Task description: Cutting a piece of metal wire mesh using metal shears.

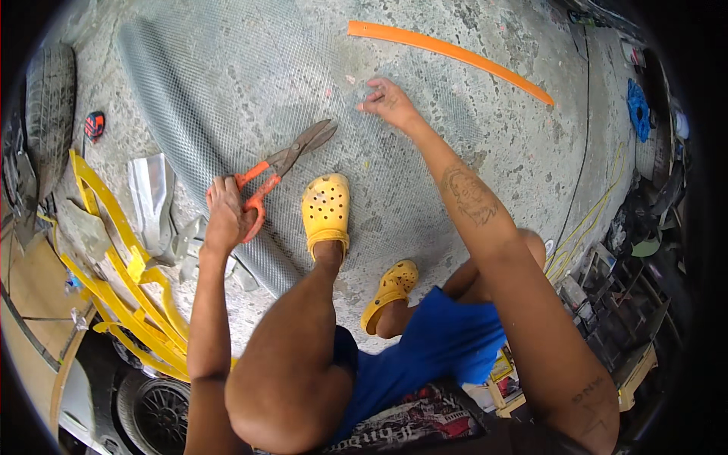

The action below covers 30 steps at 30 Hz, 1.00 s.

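In the head view, I have the snips [284, 159] left of the middle of the frame, with the left hand [226, 212] closed around their red handles. Their long axis slants from that hand up and right, and the blades stand slightly apart. The right hand [389, 104] is at upper centre, above and to the right of the blade tips and well apart from the handles, so the left hand is the nearer one. Its fingers are partly curled over the mesh [394, 197]; I can't tell whether they pinch it.

The mesh lies flat through the middle of the frame, under the blades and beneath the right hand. Its roll [171, 98] runs from upper left down toward lower centre, passing just beside the left hand. One clog [326, 211] rests on the mesh, right of the handles.
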Tool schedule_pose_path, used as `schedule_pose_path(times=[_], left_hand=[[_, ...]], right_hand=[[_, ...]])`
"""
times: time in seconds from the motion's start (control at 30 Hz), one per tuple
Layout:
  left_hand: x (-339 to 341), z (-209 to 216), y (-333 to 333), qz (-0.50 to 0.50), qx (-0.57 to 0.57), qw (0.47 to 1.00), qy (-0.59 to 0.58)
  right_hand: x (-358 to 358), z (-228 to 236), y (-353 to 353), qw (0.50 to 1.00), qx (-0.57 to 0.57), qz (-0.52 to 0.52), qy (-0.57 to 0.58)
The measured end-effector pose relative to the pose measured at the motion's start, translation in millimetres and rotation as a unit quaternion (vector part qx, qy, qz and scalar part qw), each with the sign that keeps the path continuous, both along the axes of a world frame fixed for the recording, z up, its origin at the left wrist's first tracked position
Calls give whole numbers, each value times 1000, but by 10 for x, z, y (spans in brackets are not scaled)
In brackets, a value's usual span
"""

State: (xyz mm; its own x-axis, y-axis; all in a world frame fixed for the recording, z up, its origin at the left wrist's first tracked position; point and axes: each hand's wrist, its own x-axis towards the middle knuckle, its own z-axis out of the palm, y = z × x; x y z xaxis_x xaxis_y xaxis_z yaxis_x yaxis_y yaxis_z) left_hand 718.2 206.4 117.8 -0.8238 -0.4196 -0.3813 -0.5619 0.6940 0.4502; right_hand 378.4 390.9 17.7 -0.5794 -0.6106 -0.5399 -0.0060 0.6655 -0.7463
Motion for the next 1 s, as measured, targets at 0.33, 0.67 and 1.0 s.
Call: schedule_pose_path(times=[0.33, 0.67, 1.0], left_hand=[[250, -82, 297, -52, 4, 998, -29], [74, -175, 437, -76, 24, 995, -56], [-111, -306, 359, -137, -4, 989, -62]], right_hand=[[-85, 175, 118, 976, -55, 137, -161], [-75, 284, 423, 967, -146, 163, -129], [2, 445, 494, 963, -175, 188, -88]])
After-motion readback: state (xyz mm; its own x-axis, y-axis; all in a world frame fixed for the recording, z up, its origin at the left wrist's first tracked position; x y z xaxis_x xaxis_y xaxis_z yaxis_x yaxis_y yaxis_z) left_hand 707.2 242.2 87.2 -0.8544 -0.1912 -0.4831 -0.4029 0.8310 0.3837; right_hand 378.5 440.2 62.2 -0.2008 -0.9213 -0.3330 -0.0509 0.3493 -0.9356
